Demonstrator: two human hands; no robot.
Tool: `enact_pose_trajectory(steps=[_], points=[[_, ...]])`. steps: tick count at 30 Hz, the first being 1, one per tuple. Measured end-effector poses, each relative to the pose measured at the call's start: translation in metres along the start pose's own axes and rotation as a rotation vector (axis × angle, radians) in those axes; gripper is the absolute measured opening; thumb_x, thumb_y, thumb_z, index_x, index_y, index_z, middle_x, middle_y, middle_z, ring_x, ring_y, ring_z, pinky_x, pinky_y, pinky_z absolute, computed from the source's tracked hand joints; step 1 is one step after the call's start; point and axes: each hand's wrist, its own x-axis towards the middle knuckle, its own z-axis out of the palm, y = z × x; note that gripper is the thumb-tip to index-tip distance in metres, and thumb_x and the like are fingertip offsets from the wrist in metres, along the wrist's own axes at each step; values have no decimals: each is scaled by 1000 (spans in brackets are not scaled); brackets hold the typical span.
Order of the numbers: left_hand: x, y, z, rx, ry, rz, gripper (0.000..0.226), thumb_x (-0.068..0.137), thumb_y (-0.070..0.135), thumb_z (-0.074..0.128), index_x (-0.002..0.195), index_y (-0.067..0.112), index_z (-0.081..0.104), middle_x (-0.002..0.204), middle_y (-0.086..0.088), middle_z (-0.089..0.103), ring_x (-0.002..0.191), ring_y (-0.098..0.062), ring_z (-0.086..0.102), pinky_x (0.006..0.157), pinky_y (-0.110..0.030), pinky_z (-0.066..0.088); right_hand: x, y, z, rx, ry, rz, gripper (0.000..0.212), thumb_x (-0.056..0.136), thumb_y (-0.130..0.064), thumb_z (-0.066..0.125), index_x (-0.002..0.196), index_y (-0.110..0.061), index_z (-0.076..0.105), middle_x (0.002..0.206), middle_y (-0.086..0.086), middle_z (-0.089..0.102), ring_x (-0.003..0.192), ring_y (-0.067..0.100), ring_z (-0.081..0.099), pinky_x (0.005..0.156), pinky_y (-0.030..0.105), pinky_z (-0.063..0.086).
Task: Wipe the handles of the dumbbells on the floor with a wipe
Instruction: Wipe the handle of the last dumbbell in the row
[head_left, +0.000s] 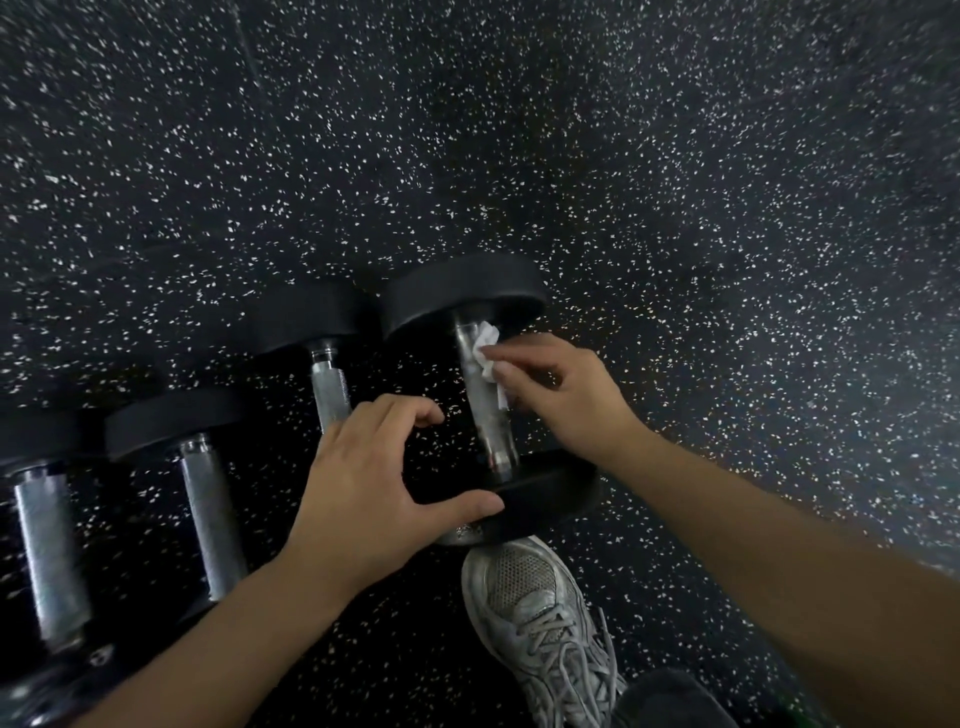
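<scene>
Right hand (561, 395) pinches a soft wipe (485, 345) against the heavy dumbbell's handle (485, 410); left hand (379, 493), open, steadies its weight plate (550, 499).

Floor (675, 182): black rubber, speckled all over with small white and pale flecks, a few yellowish.

Dumbbells, four in a row. Rightmost dumbbell (488, 395): matte black heads, handle bright silver with a shiny, reflective finish. Second dumbbell (330, 384): black head, grey-silver handle with fine knurled texture. Third dumbbell (213, 514): black head, dull grey knurled handle. Leftmost dumbbell (49, 551): black head, grey handle, blurred.

Wipe (485, 353): white, crumpled, against the silver handle.

Sneaker (540, 623): light grey-white, mesh toe panel with a fine dotted weave, grey laces.

Trouser leg (670, 699) at the lower edge: dark grey.
</scene>
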Motion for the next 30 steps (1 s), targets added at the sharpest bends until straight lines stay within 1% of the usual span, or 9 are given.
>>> enact_pose_trajectory(steps=[2, 5, 8, 12, 16, 19, 22, 26, 30], points=[[-1, 0, 1, -2, -1, -2, 84, 64, 97, 55, 124, 37, 54, 120, 26, 55, 112, 0, 54, 109, -32, 35, -1, 1, 1, 0, -17, 19, 26, 95, -35, 68, 120, -30, 74, 118, -13, 69, 112, 1, 63, 98, 21, 49], [-3, 0, 1, -6, 0, -4, 81, 65, 95, 56, 123, 38, 53, 120, 27, 54, 112, 0, 53, 107, -31, 34, 7, -4, 3, -29, 56, 43, 26, 93, -26, 72, 118, -30, 75, 105, -18, 72, 100, -3, 67, 92, 20, 52], [-3, 1, 1, 5, -4, -8, 82, 65, 95, 55, 123, 38, 53, 120, 26, 54, 111, 0, 54, 107, -31, 35, 17, -8, 5, 85, 109, 117, 21, 91, -22, 75, 111, -27, 78, 100, -15, 78, 95, -1, 72, 92, 29, 58], [-3, 0, 1, -3, -14, -22, 84, 64, 99, 51, 124, 40, 52, 119, 28, 53, 113, 1, 53, 108, -32, 34, 12, 2, 0, 75, 38, 219, 21, 90, -21, 76, 110, -22, 78, 96, -11, 79, 83, 1, 73, 86, 35, 62], [-2, 1, 1, -3, -12, -25, 86, 62, 99, 53, 124, 39, 53, 120, 27, 54, 113, 1, 53, 106, -30, 32, -9, 4, -10, 3, -56, 210, 20, 86, -23, 80, 106, -24, 80, 96, -13, 79, 88, -3, 72, 89, 21, 56], [-1, 2, 0, -1, -8, -23, 88, 61, 98, 54, 125, 38, 54, 120, 26, 55, 112, 1, 53, 106, -29, 32, -11, -4, -12, -63, -27, 103, 20, 86, -23, 80, 106, -24, 80, 97, -15, 78, 90, -8, 70, 86, 10, 50], [1, 7, 1, 4, -6, -13, 87, 61, 98, 53, 124, 38, 54, 119, 27, 54, 111, 1, 53, 103, -30, 33, 2, -11, -6, -78, 54, 58, 21, 88, -23, 78, 109, -25, 79, 101, -12, 78, 92, -4, 71, 90, 21, 56], [4, 17, 6, 15, -5, 13, 83, 65, 98, 50, 123, 38, 53, 118, 26, 54, 110, 0, 53, 101, -30, 36, 10, -9, -9, -25, 73, 180, 20, 89, -25, 77, 108, -24, 79, 95, -11, 78, 87, 9, 74, 85, 34, 60], [13, 31, 14, 54, 3, 56, 86, 68, 100, 41, 121, 34, 55, 117, 20, 59, 109, -6, 56, 100, -31, 37, -9, -5, -25, -94, -20, 179, 21, 86, -24, 80, 107, -24, 79, 96, -17, 76, 91, -8, 69, 90, 17, 54]])
